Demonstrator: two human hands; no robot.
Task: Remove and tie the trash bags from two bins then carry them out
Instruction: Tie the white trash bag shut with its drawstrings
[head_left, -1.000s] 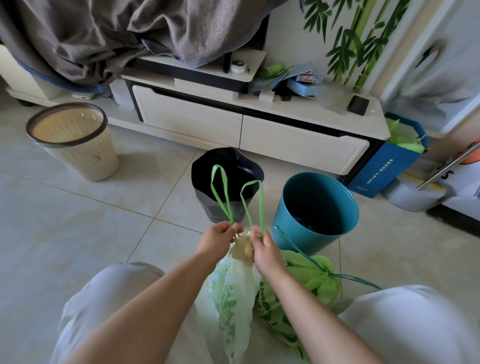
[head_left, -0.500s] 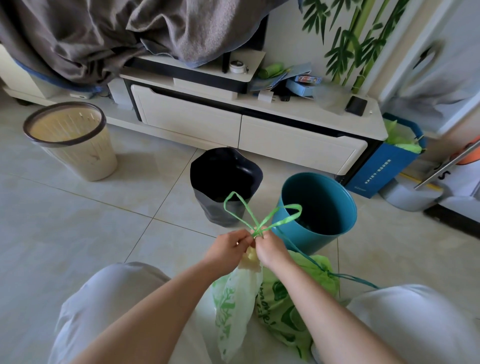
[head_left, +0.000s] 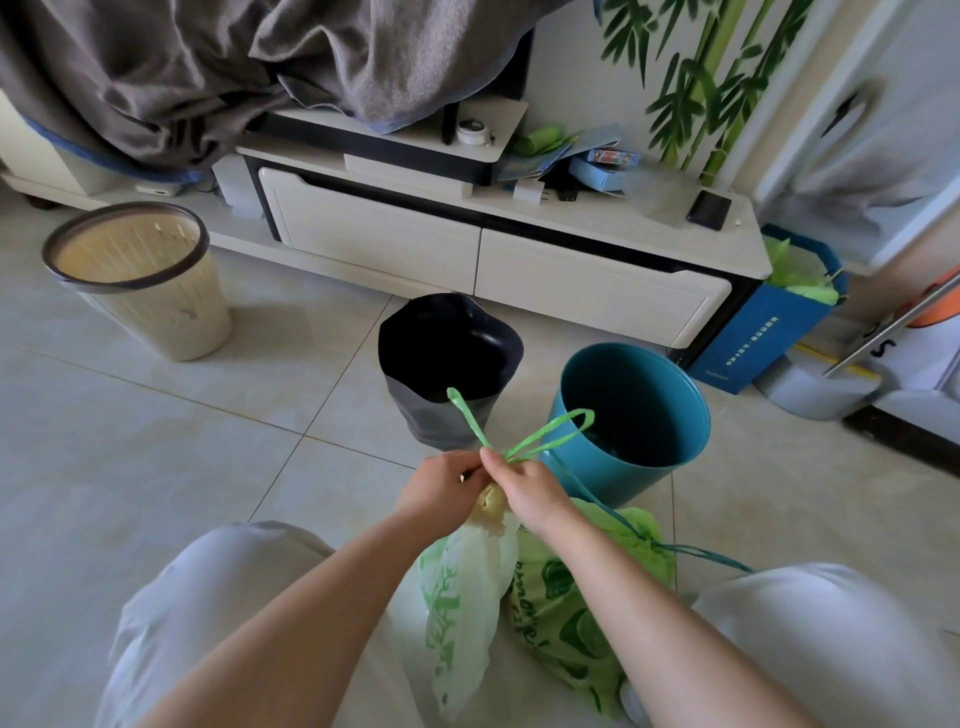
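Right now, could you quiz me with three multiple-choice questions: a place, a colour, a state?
1. The cream slatted plastic basket stands: A on a shelf; B on the floor, left of the black-lined bin; C on a chair.
2. The thin plastic straps being tied are: A red; B black; C green.
3. The bright green drawstring bag is: A cinched shut; B gaping open; C torn apart.
B: it rests on floor tiles. C: left hand and right hand pinch green loops. A: its neck is gathered tight.
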